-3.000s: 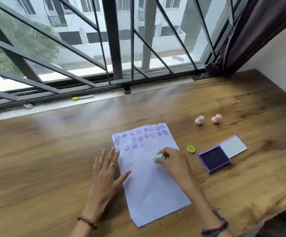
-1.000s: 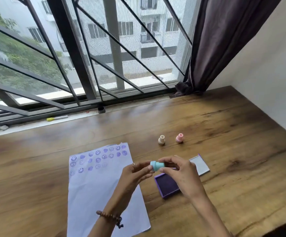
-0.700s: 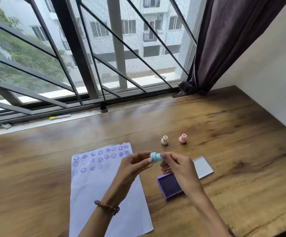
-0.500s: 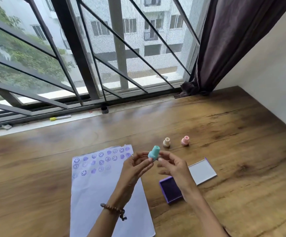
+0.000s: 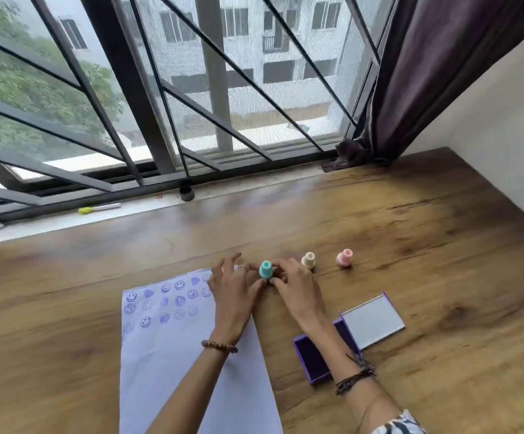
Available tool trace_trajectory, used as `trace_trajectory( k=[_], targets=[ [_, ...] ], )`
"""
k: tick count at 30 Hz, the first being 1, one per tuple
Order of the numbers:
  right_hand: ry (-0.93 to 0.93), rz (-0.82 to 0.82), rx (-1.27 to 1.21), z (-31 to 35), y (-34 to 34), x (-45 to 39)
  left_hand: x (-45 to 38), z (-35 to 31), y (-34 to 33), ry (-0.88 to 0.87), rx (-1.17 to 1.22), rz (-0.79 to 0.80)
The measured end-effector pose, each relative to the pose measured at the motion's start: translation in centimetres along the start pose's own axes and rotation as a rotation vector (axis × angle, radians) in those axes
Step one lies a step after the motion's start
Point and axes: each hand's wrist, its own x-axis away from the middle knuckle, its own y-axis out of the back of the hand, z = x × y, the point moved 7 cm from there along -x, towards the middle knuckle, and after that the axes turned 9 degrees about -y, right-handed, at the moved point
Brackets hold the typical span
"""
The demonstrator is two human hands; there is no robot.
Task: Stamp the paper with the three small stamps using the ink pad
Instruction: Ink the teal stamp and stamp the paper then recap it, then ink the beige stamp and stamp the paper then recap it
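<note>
A teal stamp [image 5: 266, 270] stands upright on the wooden table [image 5: 426, 245], just past the top right corner of the paper [image 5: 173, 355]. My right hand [image 5: 296, 291] pinches its base with the fingertips. My left hand [image 5: 232, 292] rests beside it with fingers spread, thumb close to the base. To the right stand a cream stamp [image 5: 308, 260] and a pink stamp [image 5: 344, 257]. The paper's top bears rows of purple smileys and hearts. The purple ink pad [image 5: 312, 360] lies open under my right forearm, its grey lid [image 5: 372, 319] folded back.
A window with black bars runs along the far edge of the table. A yellow marker [image 5: 98, 208] and a small black cap [image 5: 187, 193] lie on the sill. A dark curtain [image 5: 426, 73] hangs at the back right, and a white wall [image 5: 505, 151] borders the right side.
Both hands held the teal stamp in the air above the ink pad. They have moved forward and down, and the stamp now stands on the table left of the cream one.
</note>
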Motion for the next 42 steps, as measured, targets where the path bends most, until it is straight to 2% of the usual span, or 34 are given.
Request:
trace_trajectory(
  k=[3,5,6,8,10,12,17,23,26,29,33,39,42],
  targets=[
    [-0.001,-0.027,-0.039,-0.4,0.4,0.3,1.3,0.0,0.3,0.051,-0.028,-0.095],
    [-0.041,-0.146,-0.1,-1.5,1.8,1.0,2.7,-0.6,0.7,0.032,-0.001,-0.186],
    [-0.075,-0.215,-0.12,-2.4,2.6,1.4,3.2,-1.0,0.5,0.02,0.082,-0.182],
    [-0.157,-0.312,-0.156,-4.2,3.9,2.2,3.8,-2.2,-1.0,0.021,0.28,-0.068],
    [-0.214,-0.333,-0.19,-5.5,4.5,2.4,3.8,-3.8,-2.9,-0.009,0.349,0.082],
    [-0.246,-0.312,-0.167,-6.2,4.6,2.0,3.3,-5.0,-4.4,-0.012,0.363,0.172],
    [-0.227,-0.245,-0.124,-5.7,4.5,-0.1,0.9,-6.0,-5.8,0.062,0.385,0.242],
    [-0.167,-0.16,-0.074,-5.0,4.2,-0.3,0.8,-6.2,-5.4,0.081,0.5,0.212],
    [-0.134,-0.15,-0.177,-5.3,4.7,1.6,2.3,-5.5,-4.2,0.103,0.585,0.126],
    [-0.167,-0.05,-0.473,-5.7,4.6,4.2,4.2,-5.4,-3.2,0.123,0.789,0.071],
    [-0.155,-0.02,-0.546,-5.8,4.4,7.2,6.3,-5.3,-3.3,0.217,0.989,0.198],
    [-0.188,-0.027,-0.553,-5.2,3.7,9.2,7.5,-5.8,-2.0,0.152,0.903,0.143],
    [-0.318,-0.005,-0.813,-5.6,2.8,10.0,8.3,-5.9,-1.6,0.106,0.842,0.138]
  ],
)
